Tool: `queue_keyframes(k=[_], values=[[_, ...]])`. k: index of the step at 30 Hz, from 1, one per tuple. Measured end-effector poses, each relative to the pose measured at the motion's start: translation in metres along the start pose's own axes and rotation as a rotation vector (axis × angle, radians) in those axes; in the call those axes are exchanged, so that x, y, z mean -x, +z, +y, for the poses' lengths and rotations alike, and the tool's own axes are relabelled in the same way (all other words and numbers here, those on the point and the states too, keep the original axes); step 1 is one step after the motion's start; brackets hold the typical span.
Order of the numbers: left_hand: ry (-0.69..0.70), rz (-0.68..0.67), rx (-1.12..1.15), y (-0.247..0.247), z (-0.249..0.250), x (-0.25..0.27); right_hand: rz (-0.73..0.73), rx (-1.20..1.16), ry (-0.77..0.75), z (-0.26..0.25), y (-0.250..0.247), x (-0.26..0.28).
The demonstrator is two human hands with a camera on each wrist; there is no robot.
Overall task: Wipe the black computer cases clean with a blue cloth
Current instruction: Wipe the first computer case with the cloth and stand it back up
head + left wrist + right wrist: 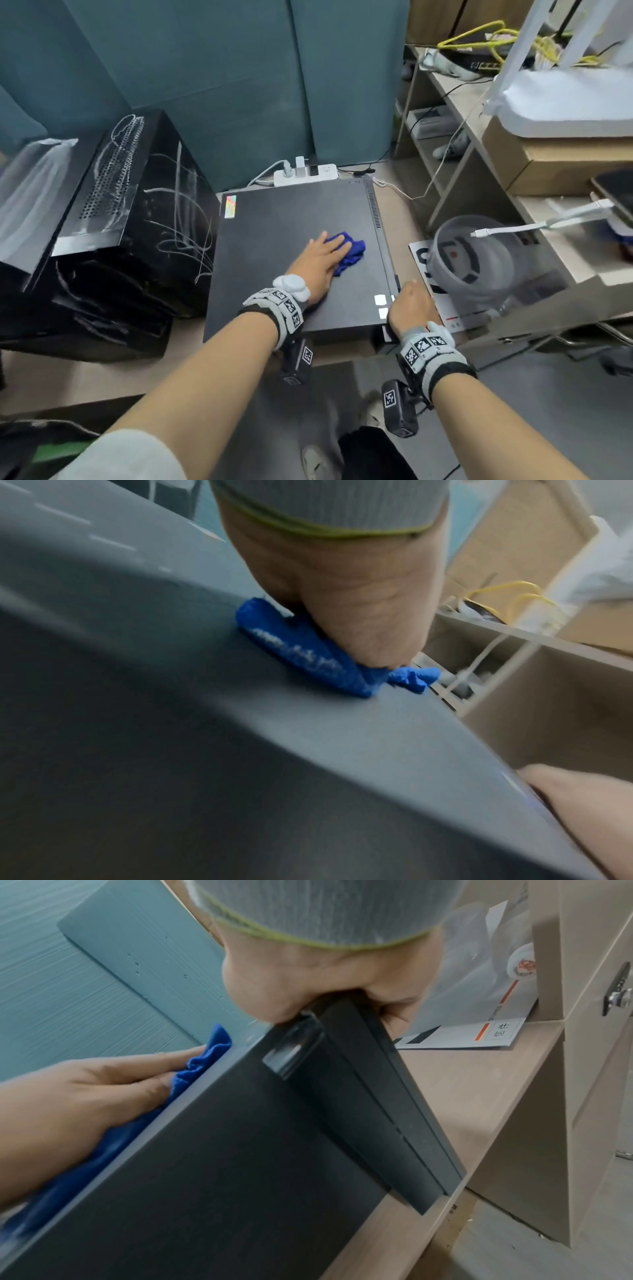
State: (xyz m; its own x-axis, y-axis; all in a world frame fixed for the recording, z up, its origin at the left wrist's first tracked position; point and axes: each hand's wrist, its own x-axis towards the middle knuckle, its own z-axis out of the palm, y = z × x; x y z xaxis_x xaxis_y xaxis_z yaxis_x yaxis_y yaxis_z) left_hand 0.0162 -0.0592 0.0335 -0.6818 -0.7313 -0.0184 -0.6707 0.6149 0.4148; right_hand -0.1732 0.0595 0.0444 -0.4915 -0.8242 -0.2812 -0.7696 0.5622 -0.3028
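The black computer case (291, 253) lies flat on its side on the low wooden platform (85, 380) in front of me, its broad panel facing up. My left hand (317, 263) lies on that panel with the fingers straight and spread, pressing the blue cloth (349, 255) down against the surface; the cloth is bunched under my fingers and palm and pokes out past my fingertips toward the right edge of the case. My left forearm reaches in from the lower left, the wrist low over the panel. My right hand (409, 305) is at the near right corner of the case, fingers curled over the edge and thumb on the other side, clamped on that edge. The right wrist view shows the grip closing round the raised strip along the case's side. The two hands are apart, the cloth between them and nearer the left. A second black case (137, 212), streaked with white marks, stands to the left, just beside the flat one.
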Motion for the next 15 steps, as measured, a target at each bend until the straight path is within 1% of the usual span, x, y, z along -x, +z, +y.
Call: queue_keyframes(k=[4, 6, 7, 9, 13, 15], values=[[-0.139, 0.022, -0.077, -0.012, -0.016, -0.047, 0.032, -0.044, 0.000, 0.000, 0.008, -0.003], [-0.197, 0.048, -0.065, -0.015, -0.016, -0.070, 0.067, -0.174, 0.058, 0.000, 0.012, -0.005], [-0.212, 0.057, -0.059, -0.017, -0.015, -0.078, 0.080, -0.241, 0.110, 0.000, 0.012, -0.005], [-0.200, 0.045, -0.044, -0.017, -0.012, -0.090, 0.089, -0.318, 0.208, 0.002, 0.013, -0.007], [-0.095, 0.046, -0.054, -0.013, 0.010, -0.081, 0.082, -0.356, 0.241, 0.003, 0.012, -0.008], [-0.030, 0.022, -0.051, -0.008, 0.024, -0.072, 0.075, -0.377, 0.247, 0.003, 0.011, -0.007]])
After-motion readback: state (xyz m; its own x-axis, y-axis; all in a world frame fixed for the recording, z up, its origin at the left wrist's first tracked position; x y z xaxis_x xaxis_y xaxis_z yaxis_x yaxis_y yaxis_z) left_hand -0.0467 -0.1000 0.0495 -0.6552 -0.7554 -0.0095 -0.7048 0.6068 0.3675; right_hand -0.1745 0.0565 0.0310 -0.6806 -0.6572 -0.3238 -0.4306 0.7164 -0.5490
